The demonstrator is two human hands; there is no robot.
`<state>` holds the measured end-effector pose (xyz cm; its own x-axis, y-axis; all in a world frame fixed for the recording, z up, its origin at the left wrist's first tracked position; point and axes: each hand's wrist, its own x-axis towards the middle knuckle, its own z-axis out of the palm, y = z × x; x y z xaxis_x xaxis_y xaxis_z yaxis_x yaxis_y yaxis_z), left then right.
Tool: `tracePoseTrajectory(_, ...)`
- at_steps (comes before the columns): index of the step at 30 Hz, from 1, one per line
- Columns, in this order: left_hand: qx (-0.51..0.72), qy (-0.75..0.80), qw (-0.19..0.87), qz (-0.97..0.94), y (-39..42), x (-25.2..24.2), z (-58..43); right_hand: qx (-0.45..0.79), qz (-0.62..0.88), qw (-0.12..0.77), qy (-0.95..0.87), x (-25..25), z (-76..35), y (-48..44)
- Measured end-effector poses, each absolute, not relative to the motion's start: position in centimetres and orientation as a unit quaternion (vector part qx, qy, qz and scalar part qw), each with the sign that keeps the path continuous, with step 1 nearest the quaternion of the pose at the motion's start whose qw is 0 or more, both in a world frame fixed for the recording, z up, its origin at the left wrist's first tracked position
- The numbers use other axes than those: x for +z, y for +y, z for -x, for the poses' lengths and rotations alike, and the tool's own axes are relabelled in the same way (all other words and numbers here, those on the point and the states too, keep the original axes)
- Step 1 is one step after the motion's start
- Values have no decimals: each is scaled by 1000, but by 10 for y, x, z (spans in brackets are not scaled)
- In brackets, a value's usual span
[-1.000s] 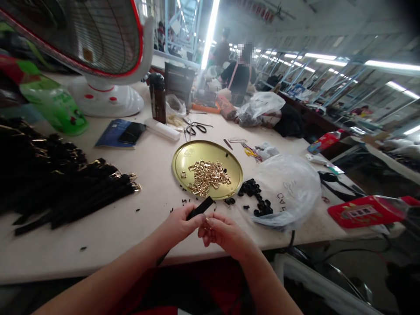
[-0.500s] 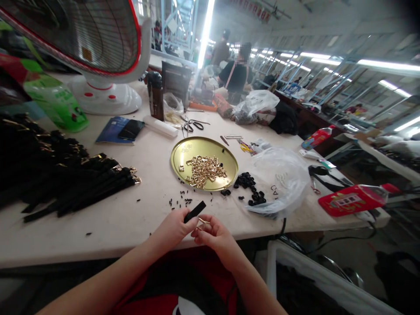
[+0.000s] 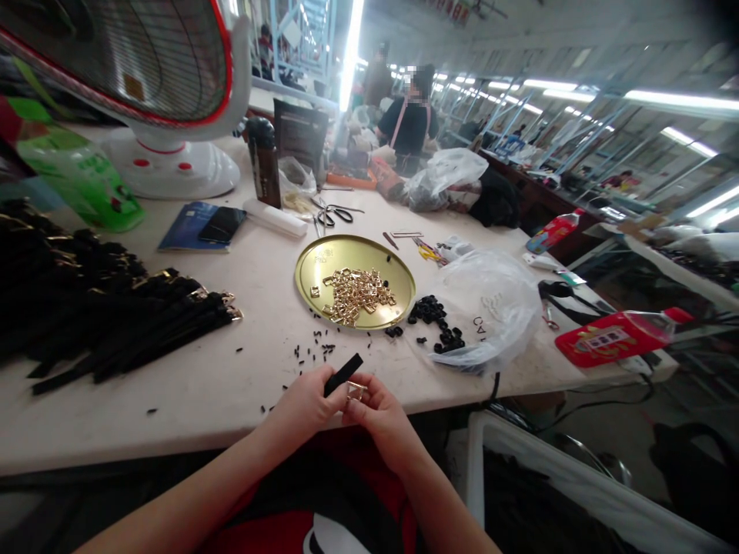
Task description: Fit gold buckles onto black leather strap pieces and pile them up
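Note:
My left hand [image 3: 309, 402] is closed on a black strap [image 3: 344, 374], whose flat end sticks up past the thumb. Right beside it, my right hand [image 3: 378, 412] pinches a small gold buckle [image 3: 356, 392] between thumb and fingers. The two hands meet at the table's front edge, and whether the strap runs through the buckle is hidden by the fingers. Beyond them lies an oval gold tray [image 3: 309, 265] bearing a heap of gold buckles [image 3: 358, 295]. Small black bits [image 3: 328, 348] are scattered on the table between tray and hands.
Many black straps with gold buckles [image 3: 173, 315] are piled at the left. To the right, black pieces [image 3: 450, 336] spill from a clear plastic bag [image 3: 502, 300]. A fan [image 3: 173, 165], scissors [image 3: 338, 215], a red bottle [image 3: 617, 338] and a white bin [image 3: 476, 462] stand around; a person [image 3: 407, 127] is further back.
The gold buckle has turned slightly in my right fingers, and my right hand sits a little closer to the left. The whole view has shifted slightly.

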<state>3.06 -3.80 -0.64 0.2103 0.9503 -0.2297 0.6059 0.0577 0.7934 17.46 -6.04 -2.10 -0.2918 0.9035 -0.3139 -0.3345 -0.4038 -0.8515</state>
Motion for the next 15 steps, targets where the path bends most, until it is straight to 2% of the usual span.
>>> tracePoseTrajectory(7, 191, 577, 438, -662, -38, -8, -29, 611, 491, 454, -425, -25, -178, -58)
tracePoseTrajectory(12, 224, 527, 521, -633, -42, -6, -24, 691, 457, 521, -204, -27, -181, -53)
tracePoseTrajectory(15, 198, 507, 526, -654, -45, -4, -21, 734, 418, 531, -72, -27, -180, -52)
